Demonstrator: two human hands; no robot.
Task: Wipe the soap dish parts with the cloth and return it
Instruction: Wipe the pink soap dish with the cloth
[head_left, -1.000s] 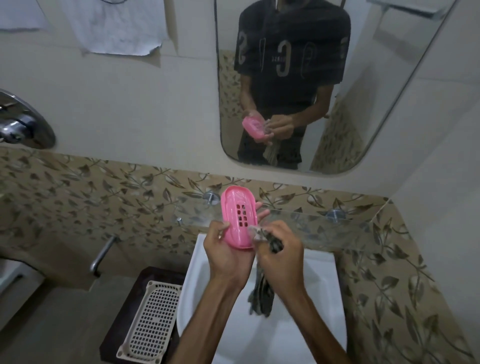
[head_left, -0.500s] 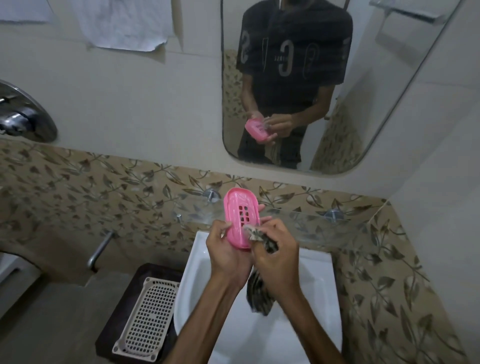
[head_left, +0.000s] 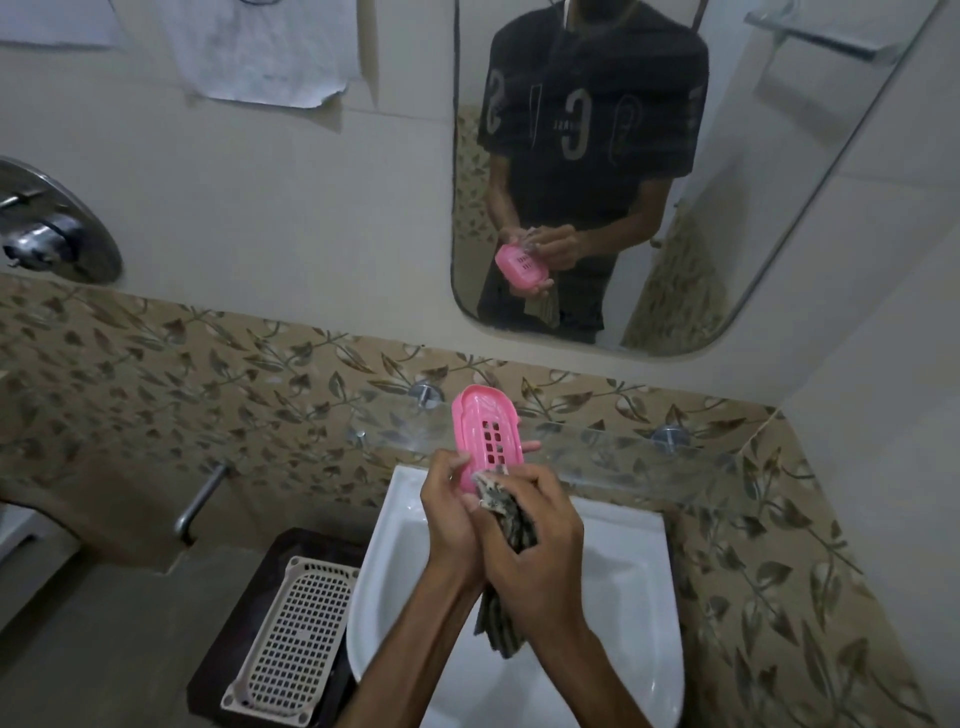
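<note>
A pink slotted soap dish part (head_left: 485, 434) stands tilted on end above the white sink (head_left: 623, 597). My left hand (head_left: 452, 512) grips its lower end from the left. My right hand (head_left: 540, 545) is closed on a dark patterned cloth (head_left: 506, 512) and presses it against the dish's lower edge. The rest of the cloth hangs down below my right hand over the basin. The dish's lower end is hidden by my fingers and the cloth.
A glass shelf (head_left: 623, 452) runs along the wall just behind the dish. A white perforated tray (head_left: 296, 634) lies on a dark stand left of the sink. A mirror (head_left: 649, 156) hangs above, and a chrome tap fitting (head_left: 52, 228) sits on the left wall.
The cloth in my right hand has shifted a little along the dish's lower edge. The dish stays held upright in my left hand.
</note>
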